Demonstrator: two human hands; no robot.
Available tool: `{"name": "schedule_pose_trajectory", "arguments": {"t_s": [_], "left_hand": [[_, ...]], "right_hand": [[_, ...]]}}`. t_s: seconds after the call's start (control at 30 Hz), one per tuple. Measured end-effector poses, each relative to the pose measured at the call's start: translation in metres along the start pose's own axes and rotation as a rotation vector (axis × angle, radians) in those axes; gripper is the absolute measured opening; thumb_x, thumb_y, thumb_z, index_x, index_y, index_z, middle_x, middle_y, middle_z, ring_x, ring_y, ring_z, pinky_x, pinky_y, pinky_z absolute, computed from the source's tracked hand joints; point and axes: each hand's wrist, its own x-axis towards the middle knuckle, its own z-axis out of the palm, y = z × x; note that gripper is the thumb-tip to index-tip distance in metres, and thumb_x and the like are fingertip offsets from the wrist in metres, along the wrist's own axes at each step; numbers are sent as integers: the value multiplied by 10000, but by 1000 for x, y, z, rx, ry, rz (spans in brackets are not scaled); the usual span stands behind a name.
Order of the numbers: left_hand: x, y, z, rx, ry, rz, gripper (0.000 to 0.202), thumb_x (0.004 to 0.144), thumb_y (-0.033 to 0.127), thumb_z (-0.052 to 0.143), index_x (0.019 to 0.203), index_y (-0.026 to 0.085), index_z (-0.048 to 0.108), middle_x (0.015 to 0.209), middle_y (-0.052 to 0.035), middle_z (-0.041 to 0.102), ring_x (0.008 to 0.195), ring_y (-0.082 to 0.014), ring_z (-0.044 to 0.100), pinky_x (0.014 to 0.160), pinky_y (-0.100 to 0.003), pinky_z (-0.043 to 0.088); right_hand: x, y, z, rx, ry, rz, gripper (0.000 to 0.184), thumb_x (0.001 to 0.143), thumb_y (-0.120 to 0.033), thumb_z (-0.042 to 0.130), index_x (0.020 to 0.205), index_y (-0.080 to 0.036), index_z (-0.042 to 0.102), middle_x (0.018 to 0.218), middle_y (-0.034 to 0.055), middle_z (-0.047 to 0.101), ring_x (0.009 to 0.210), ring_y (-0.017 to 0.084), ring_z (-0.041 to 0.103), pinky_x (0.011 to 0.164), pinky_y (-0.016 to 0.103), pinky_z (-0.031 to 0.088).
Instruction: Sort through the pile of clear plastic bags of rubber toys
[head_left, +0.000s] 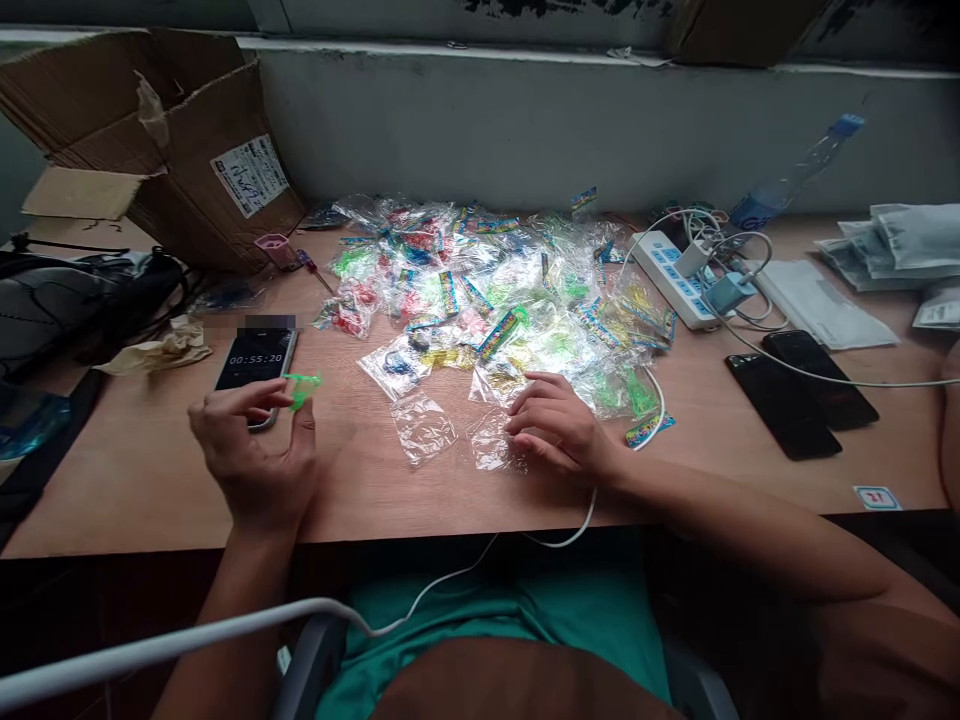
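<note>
The left hand (251, 460) pinched a small green plastic piece (302, 388) in its fingers (247, 398), beside a phone (255, 365) showing a timer. The right hand (555, 425) lay open, not gripping, on a clear plastic bag (489, 442), in front of a big heap of packets (480, 290) on the wooden tabletop (135, 490).

An open cardboard box (202, 150) with a white label (250, 176) leans against the wall at the left end of the worktop (142, 490). A dark bag (67, 310) and crumpled tan paper (157, 350) lie close by. To the right, a white power strip (671, 278) trails charger cables (739, 270), near two black smartphones (784, 405), a tilted plastic water bottle (799, 170) and stacked white packets (892, 245).
</note>
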Motion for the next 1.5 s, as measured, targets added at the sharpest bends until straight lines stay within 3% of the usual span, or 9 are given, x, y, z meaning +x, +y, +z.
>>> {"name": "schedule_pose_trajectory", "arguments": {"t_s": [0.2,0.4,0.47,0.5,0.57,0.7,0.83,1.2,1.5], "left_hand": [[3,-10,2,-36,16,16,197,905,335,755,1060,220,712,909,-11,661,868,-208,659,830,-450,511],[7,-20,5,-57,63,232,120,919,306,794,1032,265,789,889,10,687,826,-168,662,730,-346,528],[6,-5,6,-35,4,215,185,935,258,772,1119,244,773,977,-17,710,936,-200,688,807,-374,552],[5,7,7,-72,96,265,172,905,250,800,1075,240,775,930,-12,707,894,-195,684,767,-354,551],[1,36,13,-105,61,272,196,894,182,801,1080,237,767,951,-21,707,890,-180,685,796,-338,569],[-10,88,31,-170,-24,418,262,894,55,767,1093,225,748,979,-18,685,868,-128,698,800,-245,580],[-23,99,46,-272,-155,523,324,930,59,725,1208,226,719,1098,-40,681,997,-157,716,877,-252,600],[-21,100,46,-315,-193,412,306,912,45,745,1165,214,712,997,-25,663,887,-131,693,805,-231,591],[-21,98,44,-358,-260,342,319,939,104,740,1223,237,683,1017,-44,726,918,-174,712,829,-295,589]], "right_hand": [[2,0,0,-12,-6,10,199,1053,-373,589,976,-226,699,877,25,754,868,194,710,1122,503,460],[2,2,1,-20,3,-9,184,1050,-357,602,972,-215,687,872,34,758,861,194,713,1109,497,470],[3,0,-1,-29,3,-16,172,1043,-364,614,1052,-210,690,903,45,770,891,204,723,1115,503,470],[3,-2,-2,-30,-16,-34,207,1034,-379,629,1130,-204,686,955,60,782,937,215,730,1120,506,470],[5,-8,-5,-24,-101,-102,402,1005,-438,669,1319,-188,642,1176,123,779,1106,254,723,1135,515,469],[8,-20,-8,-58,-303,-221,669,963,-566,689,1524,-235,533,1662,227,432,1496,354,490,1168,566,454],[8,-24,-6,-93,-359,-213,640,989,-529,661,1534,-216,537,1598,208,521,1512,332,468,1231,581,394],[4,-19,1,-55,-356,-175,608,1028,-416,610,1553,-132,495,1464,158,671,1456,261,544,1267,501,386],[5,-21,-3,-43,-256,-87,597,976,-255,695,1526,-213,469,1589,196,525,1454,281,536,1145,509,532]]}}
